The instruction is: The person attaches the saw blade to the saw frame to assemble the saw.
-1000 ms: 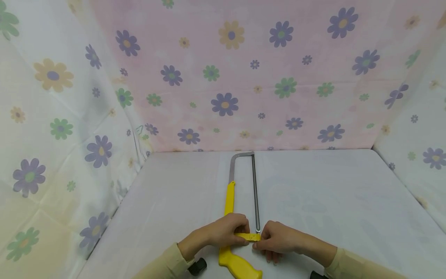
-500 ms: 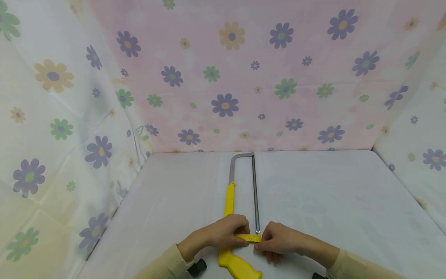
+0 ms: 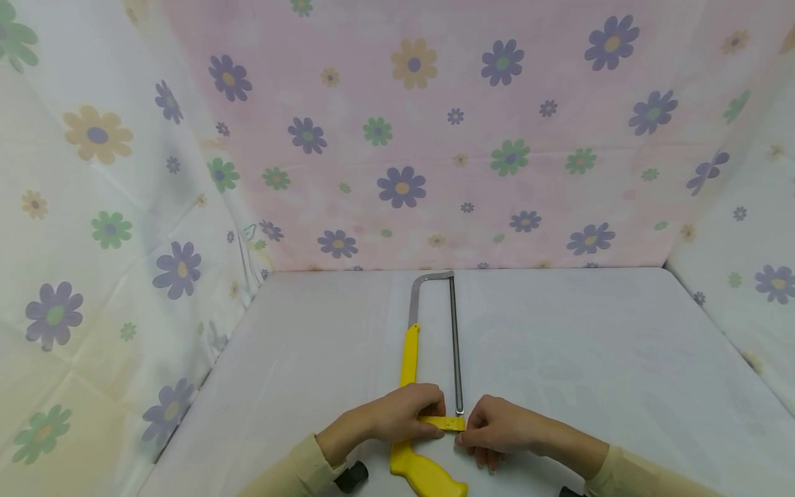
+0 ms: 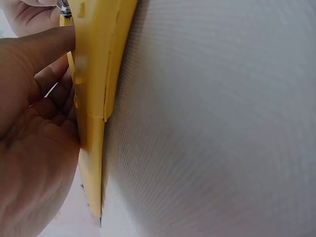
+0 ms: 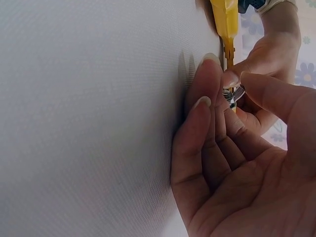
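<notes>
A hacksaw with a yellow frame (image 3: pixel 409 355) lies flat on the white table, its grey front bow at the far end and its handle (image 3: pixel 428 476) toward me. The blade (image 3: pixel 456 345) runs along its right side. My left hand (image 3: pixel 406 413) reaches over the frame, with thumb and fingers gripping the short yellow crossbar (image 3: pixel 451 423) at the near end of the blade. At that bar's right end, my right hand (image 3: pixel 499 424) pinches a small metal wing nut (image 5: pixel 237 94) between thumb and forefinger. Its other fingers are curled beside the table surface.
The white table (image 3: pixel 590 345) stretches out around the saw. Flower-printed cloth (image 3: pixel 435 138) hangs at the back and on both sides. A black wrist device (image 3: pixel 352 476) sits below my left sleeve.
My right thumb and wrist have shifted very slightly to the right at the wing nut. The hacksaw and my left hand stay almost where they were.
</notes>
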The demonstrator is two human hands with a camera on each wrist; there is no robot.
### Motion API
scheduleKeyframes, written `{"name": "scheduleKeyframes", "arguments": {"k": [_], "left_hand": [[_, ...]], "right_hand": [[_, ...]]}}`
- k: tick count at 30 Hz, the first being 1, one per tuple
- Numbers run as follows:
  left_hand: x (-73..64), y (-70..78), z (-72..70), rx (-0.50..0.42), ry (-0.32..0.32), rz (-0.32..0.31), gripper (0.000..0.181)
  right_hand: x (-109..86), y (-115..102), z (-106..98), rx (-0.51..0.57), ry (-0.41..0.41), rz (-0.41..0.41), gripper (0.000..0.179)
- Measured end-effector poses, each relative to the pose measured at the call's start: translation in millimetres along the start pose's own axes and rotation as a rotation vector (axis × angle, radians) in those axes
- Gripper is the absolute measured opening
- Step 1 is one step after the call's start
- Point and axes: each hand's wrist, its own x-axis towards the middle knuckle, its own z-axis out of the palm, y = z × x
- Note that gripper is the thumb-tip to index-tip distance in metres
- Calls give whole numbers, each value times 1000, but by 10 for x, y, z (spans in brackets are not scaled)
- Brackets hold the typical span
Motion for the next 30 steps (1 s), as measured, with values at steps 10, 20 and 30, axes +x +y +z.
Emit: {"name": "scheduleKeyframes", "arguments": {"k": [10, 20, 30], "left_hand": [[-3, 7, -1, -1, -2, 1, 11], [-1, -34, 20, -2, -11, 2, 12], [1, -14, 10, 14, 0, 2, 12]], "right_hand": [[15, 41, -24, 21, -39, -3, 22], [9, 46, -37, 54, -67, -8, 21], [1, 46, -54, 64, -75, -32, 19]]}}
